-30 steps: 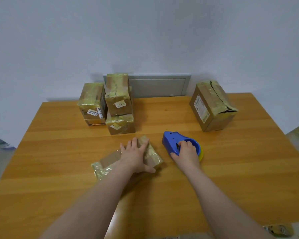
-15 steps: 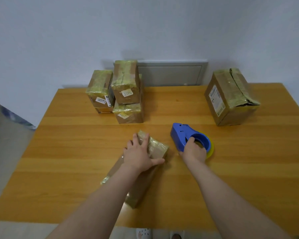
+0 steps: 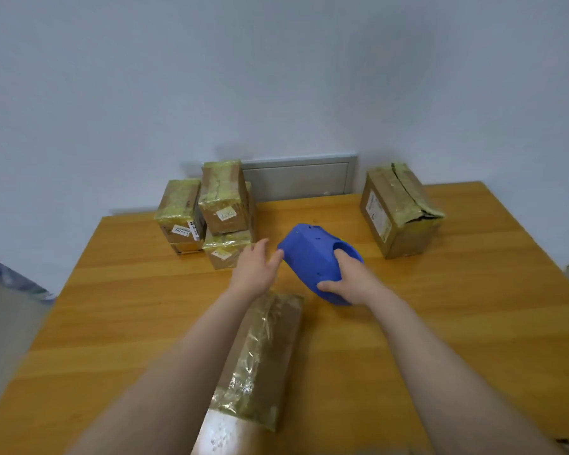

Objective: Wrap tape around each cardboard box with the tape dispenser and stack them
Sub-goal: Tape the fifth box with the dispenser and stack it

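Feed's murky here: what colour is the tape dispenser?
Blue tape dispenser, gripped by the right hand; head view.

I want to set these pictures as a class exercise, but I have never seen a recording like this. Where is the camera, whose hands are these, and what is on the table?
There is no machine here. A person works with bare hands, and one wide camera on their head looks forward and down, so every picture is their own view. The arms coming in from below are theirs.

The right hand grips a blue tape dispenser, tilted and seemingly lifted off the wooden table. The left hand is open, fingers reaching to the dispenser's front.

A long box, partly taped, lies near the person, beside the left forearm. Far left is a stack of taped boxes. Far right stands a bigger box with a torn top.
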